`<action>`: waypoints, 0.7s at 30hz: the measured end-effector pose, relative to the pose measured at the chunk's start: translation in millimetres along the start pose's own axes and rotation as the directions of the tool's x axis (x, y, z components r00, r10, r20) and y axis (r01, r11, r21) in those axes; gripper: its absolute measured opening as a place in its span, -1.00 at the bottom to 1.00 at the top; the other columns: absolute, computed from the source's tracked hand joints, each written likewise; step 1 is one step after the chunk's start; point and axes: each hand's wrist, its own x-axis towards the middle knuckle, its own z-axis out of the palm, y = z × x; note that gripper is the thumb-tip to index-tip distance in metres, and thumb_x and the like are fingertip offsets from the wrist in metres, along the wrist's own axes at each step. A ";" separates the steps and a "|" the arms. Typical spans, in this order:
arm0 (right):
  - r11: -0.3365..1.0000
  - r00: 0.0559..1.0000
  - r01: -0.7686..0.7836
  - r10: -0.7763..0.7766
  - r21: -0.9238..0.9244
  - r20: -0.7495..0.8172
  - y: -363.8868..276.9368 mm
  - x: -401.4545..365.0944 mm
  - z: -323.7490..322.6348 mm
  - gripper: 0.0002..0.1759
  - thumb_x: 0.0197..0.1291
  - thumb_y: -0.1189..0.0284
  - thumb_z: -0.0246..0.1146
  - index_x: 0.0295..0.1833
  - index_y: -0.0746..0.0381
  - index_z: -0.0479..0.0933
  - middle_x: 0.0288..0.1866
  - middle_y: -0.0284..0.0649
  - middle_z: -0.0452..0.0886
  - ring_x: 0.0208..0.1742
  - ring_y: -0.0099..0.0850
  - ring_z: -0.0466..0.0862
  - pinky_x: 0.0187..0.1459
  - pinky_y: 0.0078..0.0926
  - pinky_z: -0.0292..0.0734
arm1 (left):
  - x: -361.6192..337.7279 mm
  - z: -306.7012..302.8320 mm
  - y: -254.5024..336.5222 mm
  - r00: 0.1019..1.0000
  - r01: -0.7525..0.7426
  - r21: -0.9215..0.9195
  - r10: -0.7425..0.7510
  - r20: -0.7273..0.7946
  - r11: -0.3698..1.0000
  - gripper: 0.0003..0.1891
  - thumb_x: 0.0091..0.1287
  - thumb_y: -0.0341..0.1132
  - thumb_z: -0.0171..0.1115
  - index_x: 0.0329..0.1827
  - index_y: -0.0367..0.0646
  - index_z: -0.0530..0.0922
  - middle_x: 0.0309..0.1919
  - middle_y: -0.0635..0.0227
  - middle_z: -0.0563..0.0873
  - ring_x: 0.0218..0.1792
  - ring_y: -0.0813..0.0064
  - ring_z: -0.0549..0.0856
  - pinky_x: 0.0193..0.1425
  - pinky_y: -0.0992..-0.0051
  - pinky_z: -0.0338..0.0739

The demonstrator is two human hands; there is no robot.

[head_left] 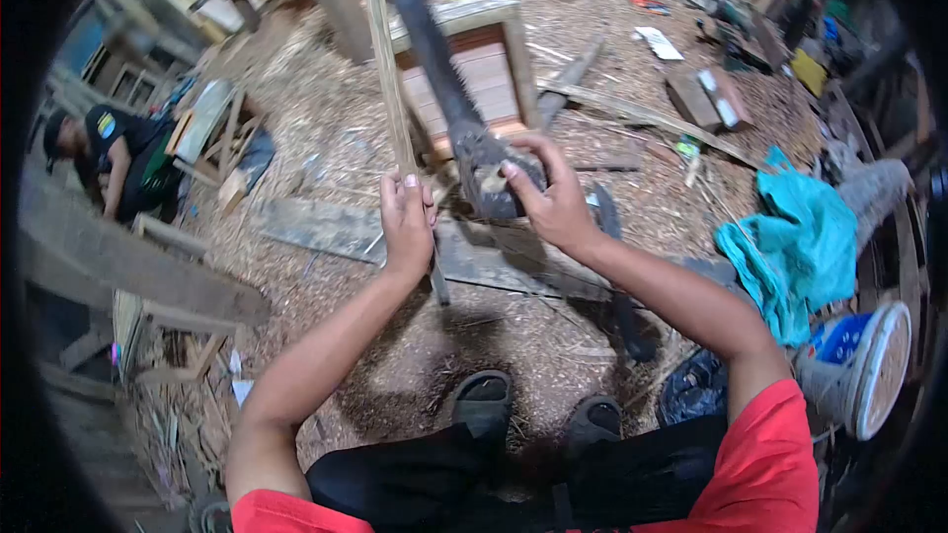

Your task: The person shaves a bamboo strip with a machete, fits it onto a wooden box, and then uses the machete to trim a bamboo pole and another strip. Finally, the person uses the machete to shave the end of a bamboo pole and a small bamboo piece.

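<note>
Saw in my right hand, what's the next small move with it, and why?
Probably turn the saw in the right hand so its teeth face the wooden strip. The left hand already holds that strip, while the saw's jagged edge appears to face away from it.
</note>
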 end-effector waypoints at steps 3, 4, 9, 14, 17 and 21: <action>0.996 0.984 -0.077 0.083 -0.044 0.155 36.1 6.1 65.5 -0.67 0.24 0.40 0.28 0.04 0.37 0.52 -0.07 0.00 0.66 -0.03 -0.26 0.68 0.02 -0.37 0.52 | 0.4 -56.4 -19.7 0.980 0.056 0.081 -0.039 -0.193 0.995 -0.84 0.55 -0.20 -0.08 -0.12 -0.09 0.29 -0.52 0.49 0.41 -0.60 0.70 0.35 -0.57 0.65 0.24; 0.991 0.976 -0.121 0.130 -0.064 0.176 44.0 7.9 87.6 -0.67 0.22 0.39 0.30 0.02 0.37 0.53 -0.08 0.03 0.66 -0.02 -0.24 0.68 0.02 -0.36 0.52 | 2.4 -73.9 -29.3 0.966 0.064 0.102 -0.036 -0.258 0.993 -0.84 0.55 -0.21 -0.08 -0.13 -0.10 0.30 -0.53 0.49 0.41 -0.60 0.71 0.35 -0.57 0.65 0.24; 0.988 0.975 -0.137 0.147 -0.072 0.169 93.4 20.4 198.1 -0.63 0.20 0.35 0.29 0.02 0.38 0.55 -0.10 0.06 0.68 0.02 -0.17 0.67 0.09 -0.30 0.49 | 16.7 -158.0 -55.5 0.873 0.079 0.306 0.083 -0.481 0.949 -0.81 0.56 -0.20 -0.08 -0.13 -0.14 0.32 -0.56 0.52 0.41 -0.60 0.73 0.35 -0.57 0.65 0.25; 0.937 0.867 -0.347 0.338 -0.043 0.365 125.1 32.0 288.3 -0.65 0.20 0.34 0.27 0.01 0.34 0.47 -0.20 -0.02 0.69 -0.11 -0.21 0.70 0.01 -0.29 0.51 | 27.6 -231.3 -68.5 0.823 0.038 0.527 0.273 -0.499 0.849 -0.83 0.53 -0.25 -0.05 -0.11 -0.18 0.35 -0.56 0.53 0.45 -0.57 0.74 0.39 -0.53 0.63 0.26; 0.856 0.789 -0.516 0.467 0.020 0.398 131.5 33.4 360.0 -0.65 0.24 0.33 0.26 0.02 0.34 0.43 -0.17 -0.06 0.69 -0.18 -0.21 0.70 -0.01 -0.29 0.52 | 25.3 -241.1 -53.1 0.809 0.024 0.428 0.234 -0.539 0.903 -0.83 0.53 -0.25 -0.03 -0.12 -0.18 0.37 -0.55 0.53 0.46 -0.57 0.76 0.38 -0.52 0.64 0.26; 0.920 0.921 -0.344 0.291 0.190 0.259 130.4 54.7 441.4 -0.50 0.32 0.29 0.22 0.22 0.41 0.35 -0.02 0.02 0.65 0.01 -0.20 0.64 0.06 -0.33 0.50 | 19.6 -260.9 -53.6 0.753 0.064 0.403 0.221 -0.620 0.913 -0.78 0.56 -0.25 -0.12 -0.20 -0.17 0.43 -0.53 0.50 0.53 -0.58 0.77 0.38 -0.53 0.65 0.26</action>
